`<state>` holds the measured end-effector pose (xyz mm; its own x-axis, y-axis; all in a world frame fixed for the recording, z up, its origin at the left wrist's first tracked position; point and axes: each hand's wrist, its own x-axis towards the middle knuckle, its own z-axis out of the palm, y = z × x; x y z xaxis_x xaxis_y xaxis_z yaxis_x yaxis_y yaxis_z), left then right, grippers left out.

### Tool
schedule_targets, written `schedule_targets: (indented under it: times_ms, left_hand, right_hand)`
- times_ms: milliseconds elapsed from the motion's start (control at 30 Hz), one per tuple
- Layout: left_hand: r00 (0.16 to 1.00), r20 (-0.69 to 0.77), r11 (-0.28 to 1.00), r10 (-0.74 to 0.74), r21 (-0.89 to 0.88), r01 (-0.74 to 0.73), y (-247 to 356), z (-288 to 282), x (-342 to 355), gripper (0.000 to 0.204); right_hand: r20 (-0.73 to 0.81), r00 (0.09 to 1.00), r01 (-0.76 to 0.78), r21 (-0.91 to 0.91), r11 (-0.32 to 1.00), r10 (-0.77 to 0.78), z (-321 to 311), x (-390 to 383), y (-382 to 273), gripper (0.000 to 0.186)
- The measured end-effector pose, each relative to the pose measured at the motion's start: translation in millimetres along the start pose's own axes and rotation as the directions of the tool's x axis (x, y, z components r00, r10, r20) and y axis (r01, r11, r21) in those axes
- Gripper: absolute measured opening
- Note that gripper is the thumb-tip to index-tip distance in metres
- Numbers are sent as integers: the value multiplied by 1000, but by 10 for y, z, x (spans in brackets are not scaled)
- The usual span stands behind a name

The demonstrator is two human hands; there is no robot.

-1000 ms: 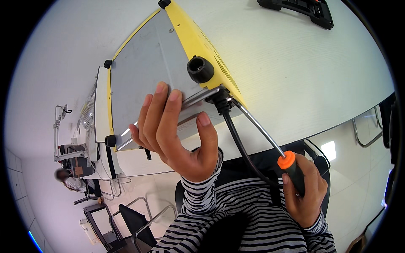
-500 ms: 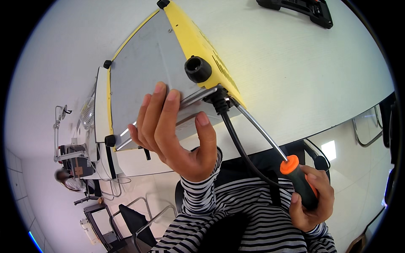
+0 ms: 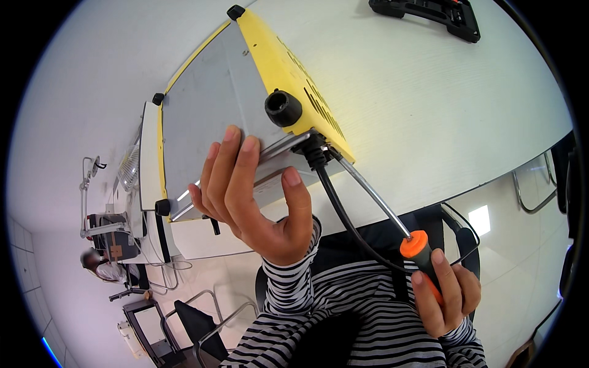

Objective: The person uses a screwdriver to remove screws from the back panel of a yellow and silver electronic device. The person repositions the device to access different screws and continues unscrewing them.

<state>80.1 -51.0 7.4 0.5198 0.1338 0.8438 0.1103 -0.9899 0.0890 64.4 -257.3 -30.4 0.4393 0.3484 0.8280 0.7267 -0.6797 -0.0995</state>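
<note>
A yellow metal box (image 3: pixel 270 61) stands tilted on the white table, its grey bottom panel (image 3: pixel 205 92) turned to me and black round feet (image 3: pixel 283 109) at its corners. My left hand (image 3: pixel 261 211) rests spread against that panel near its lower edge, thumb apart from the fingers. In my right hand (image 3: pixel 451 297) is the orange and dark green handle of a screwdriver (image 3: pixel 375 195). Its shaft slants up to the box's near corner, beside the plug end of a black power cord (image 3: pixel 337 207); the tip's exact seat is too small to make out.
A black tool case (image 3: pixel 429 13) lies at the table's (image 3: pixel 442 110) far side. Black chairs (image 3: pixel 199 328) stand on the floor at the lower left. Further left are a wire fan (image 3: pixel 129 165), a jointed lamp arm (image 3: pixel 84 196) and a seated person (image 3: pixel 110 270).
My right fingers have shifted and straightened on the screwdriver handle, which has moved slightly left and turned. The box has shifted slightly; my left hand stays nearly where it was.
</note>
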Motion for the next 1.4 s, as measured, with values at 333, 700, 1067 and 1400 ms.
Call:
schedule_targets:
  times_ms: [333, 700, 1067, 1400]
  left_hand:
    - [1000, -3, 993, 22, -114, -22, 126, -160, -58, 38]
    - [544, 826, 24, 143, -553, 833, 603, -458, -637, 31]
    - [461, 854, -246, 239, -406, 880, 692, -327, -599, 28]
    - [347, 902, -478, 257, -193, 857, 744, -363, -593, 30]
  right_hand:
    - [23, 997, -77, 15, 997, 76, 18, 20, -10, 16]
    - [14, 998, -69, 46, 997, 69, -12, 31, -41, 13]
    - [33, 998, -66, 230, 971, 61, -72, 50, -43, 36]
    - [406, 885, -456, 660, 597, 227, -238, 61, 226, 45]
